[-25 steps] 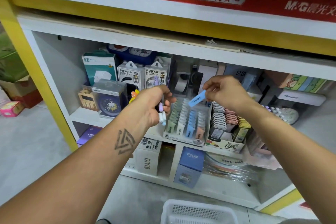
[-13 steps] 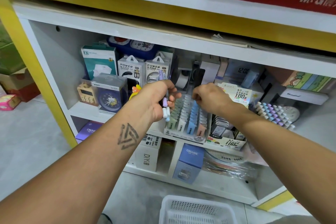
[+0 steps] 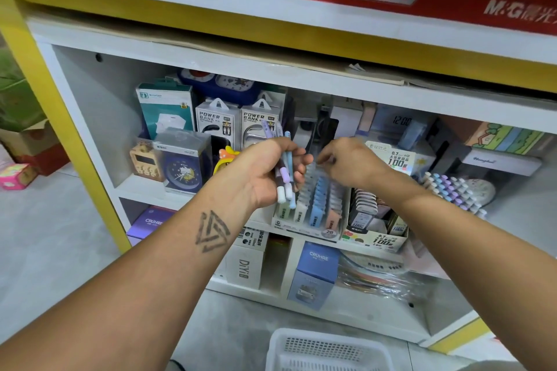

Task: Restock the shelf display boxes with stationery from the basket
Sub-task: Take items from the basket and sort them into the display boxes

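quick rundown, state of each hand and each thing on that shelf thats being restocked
left hand: grips a bunch of pens
pens: upright in the fist, caps down
right hand: fingers curled over the back of the eraser box; cannot tell if it holds anything
eraser box: open, rows nearly full
lead refill box: open, partly filled
basket: on the floor, contents out of view

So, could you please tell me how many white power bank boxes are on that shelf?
2. The left power bank box and the right power bank box stand side by side behind the left hand. More may be hidden behind them.
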The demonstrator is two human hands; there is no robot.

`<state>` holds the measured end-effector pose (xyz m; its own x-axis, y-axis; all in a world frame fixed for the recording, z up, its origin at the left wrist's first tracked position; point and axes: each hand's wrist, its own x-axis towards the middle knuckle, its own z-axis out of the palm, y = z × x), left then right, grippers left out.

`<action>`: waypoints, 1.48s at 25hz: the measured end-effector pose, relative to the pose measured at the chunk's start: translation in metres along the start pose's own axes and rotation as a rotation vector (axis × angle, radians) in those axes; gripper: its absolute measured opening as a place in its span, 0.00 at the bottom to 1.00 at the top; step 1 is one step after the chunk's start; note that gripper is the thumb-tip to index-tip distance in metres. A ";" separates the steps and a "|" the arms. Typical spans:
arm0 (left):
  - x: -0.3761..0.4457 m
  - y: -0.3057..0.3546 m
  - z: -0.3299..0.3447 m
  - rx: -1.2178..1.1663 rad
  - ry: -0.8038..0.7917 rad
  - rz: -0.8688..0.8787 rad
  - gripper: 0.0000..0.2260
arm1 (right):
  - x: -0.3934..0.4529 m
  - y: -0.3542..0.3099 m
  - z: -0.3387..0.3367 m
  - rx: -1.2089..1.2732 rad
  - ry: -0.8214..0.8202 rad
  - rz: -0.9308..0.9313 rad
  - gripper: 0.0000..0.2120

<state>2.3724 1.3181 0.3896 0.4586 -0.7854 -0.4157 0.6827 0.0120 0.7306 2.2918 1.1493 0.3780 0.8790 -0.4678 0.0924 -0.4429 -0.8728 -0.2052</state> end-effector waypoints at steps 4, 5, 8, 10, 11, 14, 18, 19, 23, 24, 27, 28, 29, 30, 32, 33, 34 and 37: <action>-0.002 -0.007 0.012 -0.075 -0.054 0.042 0.05 | -0.044 -0.003 -0.021 0.916 -0.008 0.146 0.04; -0.001 -0.011 0.017 -0.092 -0.063 0.053 0.05 | -0.057 -0.002 -0.024 1.053 -0.095 0.182 0.05; 0.003 -0.023 0.034 -0.165 -0.090 0.077 0.05 | -0.088 0.005 -0.027 1.263 -0.371 0.218 0.14; 0.006 -0.033 0.047 -0.210 -0.093 0.091 0.05 | -0.102 0.010 -0.026 1.370 -0.374 0.231 0.19; 0.006 -0.038 0.054 -0.222 -0.096 0.101 0.06 | -0.106 0.012 -0.026 1.391 -0.339 0.241 0.21; 0.004 -0.053 0.071 -0.224 -0.091 0.102 0.07 | -0.118 0.022 -0.024 1.296 -0.183 0.262 0.18; 0.001 -0.064 0.082 -0.125 0.022 0.073 0.08 | -0.131 0.064 -0.050 1.117 0.195 0.282 0.08; 0.000 -0.065 0.084 -0.091 0.037 0.053 0.08 | -0.134 0.078 -0.060 1.140 0.279 0.293 0.08; 0.008 -0.073 0.102 0.076 0.006 0.008 0.06 | -0.154 0.132 -0.089 1.204 0.379 0.268 0.07; 0.011 -0.075 0.107 0.103 -0.012 -0.001 0.06 | -0.159 0.140 -0.092 1.133 0.357 0.257 0.07; 0.018 -0.085 0.123 0.125 -0.088 -0.044 0.07 | -0.170 0.151 -0.092 0.697 0.340 0.236 0.11; 0.020 -0.088 0.127 0.126 -0.103 -0.049 0.05 | -0.172 0.151 -0.090 0.553 0.342 0.219 0.11; 0.022 -0.091 0.130 0.126 -0.111 -0.049 0.04 | -0.172 0.151 -0.088 0.439 0.343 0.193 0.10; 0.023 -0.095 0.133 0.126 -0.114 -0.050 0.03 | -0.173 0.150 -0.086 0.327 0.346 0.159 0.09; 0.025 -0.100 0.137 0.127 -0.115 -0.054 0.03 | -0.172 0.148 -0.079 0.097 0.354 0.069 0.06; 0.025 -0.102 0.137 0.126 -0.113 -0.057 0.03 | -0.171 0.147 -0.075 0.020 0.352 0.028 0.05; 0.025 -0.105 0.138 0.119 -0.110 -0.057 0.04 | -0.170 0.146 -0.071 -0.023 0.344 -0.005 0.05; 0.026 -0.110 0.140 0.074 -0.106 -0.037 0.06 | -0.169 0.145 -0.060 -0.064 0.299 -0.067 0.05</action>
<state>2.2294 1.2094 0.3739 0.3680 -0.8457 -0.3865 0.6525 -0.0612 0.7553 2.0680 1.0933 0.3908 0.8200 -0.4208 0.3879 -0.4040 -0.9057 -0.1285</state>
